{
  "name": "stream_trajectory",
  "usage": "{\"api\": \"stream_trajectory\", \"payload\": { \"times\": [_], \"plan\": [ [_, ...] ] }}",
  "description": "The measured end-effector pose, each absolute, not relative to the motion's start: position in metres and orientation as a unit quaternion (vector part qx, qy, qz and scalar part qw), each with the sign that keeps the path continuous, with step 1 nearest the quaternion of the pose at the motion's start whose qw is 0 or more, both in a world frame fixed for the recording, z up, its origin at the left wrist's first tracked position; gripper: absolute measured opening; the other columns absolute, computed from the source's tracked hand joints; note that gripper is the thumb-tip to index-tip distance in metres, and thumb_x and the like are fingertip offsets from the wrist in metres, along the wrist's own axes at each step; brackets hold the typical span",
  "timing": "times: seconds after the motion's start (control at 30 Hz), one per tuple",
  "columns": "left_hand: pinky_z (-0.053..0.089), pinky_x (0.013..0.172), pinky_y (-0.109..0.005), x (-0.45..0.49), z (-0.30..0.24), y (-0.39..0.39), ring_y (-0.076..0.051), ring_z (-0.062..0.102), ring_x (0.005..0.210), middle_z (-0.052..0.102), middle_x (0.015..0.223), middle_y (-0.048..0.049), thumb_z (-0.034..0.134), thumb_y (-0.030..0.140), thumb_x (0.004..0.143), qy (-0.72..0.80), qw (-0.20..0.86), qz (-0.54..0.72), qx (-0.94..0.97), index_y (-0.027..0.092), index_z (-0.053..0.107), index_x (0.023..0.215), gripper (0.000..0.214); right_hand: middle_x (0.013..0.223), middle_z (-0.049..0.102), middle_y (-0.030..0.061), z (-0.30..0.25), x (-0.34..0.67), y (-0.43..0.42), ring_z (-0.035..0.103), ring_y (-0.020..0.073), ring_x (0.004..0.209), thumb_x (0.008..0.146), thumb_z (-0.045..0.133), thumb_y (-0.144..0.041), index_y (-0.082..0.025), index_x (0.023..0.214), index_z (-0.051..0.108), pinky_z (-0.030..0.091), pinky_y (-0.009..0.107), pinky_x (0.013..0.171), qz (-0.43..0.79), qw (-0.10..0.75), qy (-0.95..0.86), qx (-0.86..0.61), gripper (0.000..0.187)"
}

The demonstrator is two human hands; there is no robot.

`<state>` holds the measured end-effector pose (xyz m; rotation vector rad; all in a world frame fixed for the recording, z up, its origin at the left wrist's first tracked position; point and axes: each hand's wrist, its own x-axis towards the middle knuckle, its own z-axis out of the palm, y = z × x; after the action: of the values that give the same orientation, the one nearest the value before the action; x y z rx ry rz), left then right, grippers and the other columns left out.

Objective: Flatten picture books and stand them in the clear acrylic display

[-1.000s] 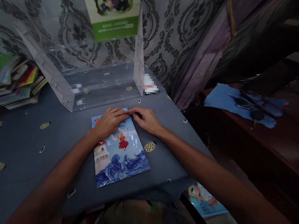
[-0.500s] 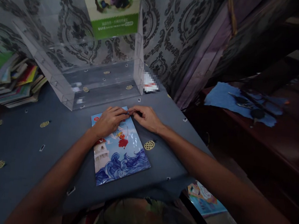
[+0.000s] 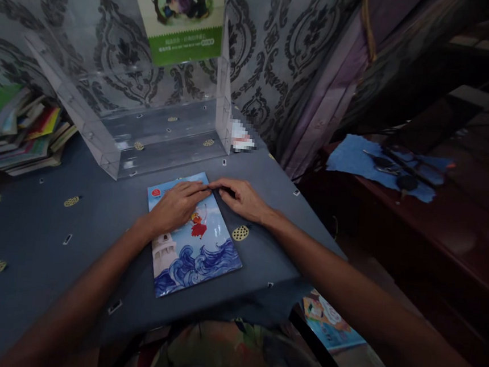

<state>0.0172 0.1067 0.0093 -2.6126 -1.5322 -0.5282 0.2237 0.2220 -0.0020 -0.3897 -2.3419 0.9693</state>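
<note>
Blue book (image 3: 204,257) lies flat, hands (image 3: 177,205) meeting at its edge.

A table (image 3: 96,210) in blue-grey pineapple-print cloth (image 3: 29,239)
I see a picture book (image 3: 208,248) lying flat, a clear stand (image 3: 108,163) behind it, piled books (image 3: 21,144) leftward, a blurred white item (image 3: 243,140) beyond.

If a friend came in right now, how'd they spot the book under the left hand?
On the gray table stands a clear rack. In front, the book lies flat under the left hand. Unlike the piled books at left, it lies singly, showing blue waves.
</note>
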Motion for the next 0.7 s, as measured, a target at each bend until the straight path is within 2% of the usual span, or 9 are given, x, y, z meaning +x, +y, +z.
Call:
{"api": "stream_trajectory", "payload": {
  "times": [0.17,0.4,0.57,0.7],
  "plan": [
    [0.049,0.106,-0.053,0.018,0.004,0.104,-0.027,0.055,0.132,0.065,0.135,-0.0132,0.047,0.005,0.089,-0.504,0.016,-0.182,-0.844,0.018,0.059,0.134,0.049,0.112,0.077,0.0053,0.000,0.225,0.222,0.071,0.0197,0.102,0.088,0.049,-0.007,-0.021,0.119,0.072,0.054,0.037,0.094,0.370,0.281,-0.873,-0.147,0.041],
    [0.051,0.101,-0.045,0.026,0.010,0.103,-0.025,0.062,0.117,0.068,0.127,-0.0144,0.048,0.004,0.090,-0.498,0.043,-0.170,-0.849,0.012,0.061,0.130,0.043,0.101,0.078,0.0053,-0.002,0.225,0.222,0.073,0.0182,0.093,0.088,0.049,-0.009,-0.018,0.116,0.072,0.056,0.032,0.087,0.386,0.297,-0.860,-0.151,0.037],
    [0.050,0.101,-0.047,0.023,0.011,0.102,-0.024,0.062,0.118,0.068,0.127,-0.0126,0.046,0.008,0.095,-0.478,0.042,-0.180,-0.859,0.017,0.060,0.130,0.039,0.100,0.078,0.0054,-0.002,0.224,0.221,0.073,0.0180,0.091,0.087,0.048,-0.008,-0.018,0.114,0.072,0.055,0.031,0.083,0.378,0.291,-0.866,-0.152,0.037],
    [0.050,0.101,-0.047,0.023,0.010,0.102,-0.025,0.061,0.120,0.067,0.128,-0.0135,0.047,0.007,0.094,-0.480,0.048,-0.178,-0.858,0.016,0.061,0.129,0.039,0.099,0.078,0.0041,-0.001,0.224,0.221,0.072,0.0179,0.091,0.088,0.050,-0.009,-0.019,0.112,0.072,0.055,0.031,0.083,0.376,0.293,-0.865,-0.156,0.035]
  ]
}}
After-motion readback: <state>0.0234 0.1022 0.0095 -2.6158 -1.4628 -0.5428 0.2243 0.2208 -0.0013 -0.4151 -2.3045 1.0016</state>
